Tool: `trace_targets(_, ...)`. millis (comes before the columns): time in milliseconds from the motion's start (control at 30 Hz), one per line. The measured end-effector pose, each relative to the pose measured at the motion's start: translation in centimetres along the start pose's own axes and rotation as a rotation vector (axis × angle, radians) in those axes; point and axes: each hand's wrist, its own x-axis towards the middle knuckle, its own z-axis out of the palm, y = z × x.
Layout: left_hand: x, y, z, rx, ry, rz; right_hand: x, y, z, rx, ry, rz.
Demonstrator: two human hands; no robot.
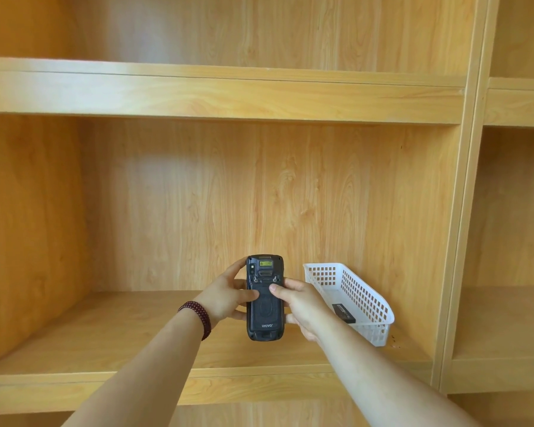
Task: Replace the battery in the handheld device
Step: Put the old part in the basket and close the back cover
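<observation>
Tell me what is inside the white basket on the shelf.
The white basket holds one flat black rectangular item, possibly a battery, lying on its floor. The right hand and forearm cover the basket's near left part, so anything there cannot be seen.

A storage or stockroom spot: built-in wooden shelving [222, 97] with deep compartments fills the view, one shelf carrying a white perforated plastic basket [361, 300].

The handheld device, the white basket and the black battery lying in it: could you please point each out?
handheld device [265, 306]: head view, middle of its back cover.
white basket [366, 295]: head view, perforated right wall.
black battery [344, 312]: head view, its top face.
</observation>
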Motion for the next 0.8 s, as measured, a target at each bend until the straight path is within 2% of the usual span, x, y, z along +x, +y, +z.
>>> trace_targets(200, 0.0, -0.1, 0.4, 0.016, 0.011, 0.002, -0.1, 0.4, -0.2, 0.005, -0.001, -0.006)
trace_targets(400, 0.0, 0.2, 0.0, -0.023, 0.010, 0.028, -0.2, -0.2, -0.2, -0.047, -0.013, -0.105)
trace_targets(500, -0.1, 0.2, 0.0, -0.031, 0.020, 0.044, 0.0, -0.4, -0.6, -0.176, 0.045, -0.223)
trace_targets(567, -0.1, 0.2, 0.0, -0.042, 0.012, 0.043, 0.1, -0.6, -1.1, -0.345, 0.033, -0.311)
trace_targets(667, -0.1, 0.2, 0.0, -0.045, 0.004, 0.040, 0.3, -0.7, -1.5, -0.559, 0.003, -0.347)
trace_targets(800, 0.1, 0.1, 0.0, -0.032, 0.005, 0.044, 0.6, -1.1, -1.9, -0.598, -0.018, -0.351)
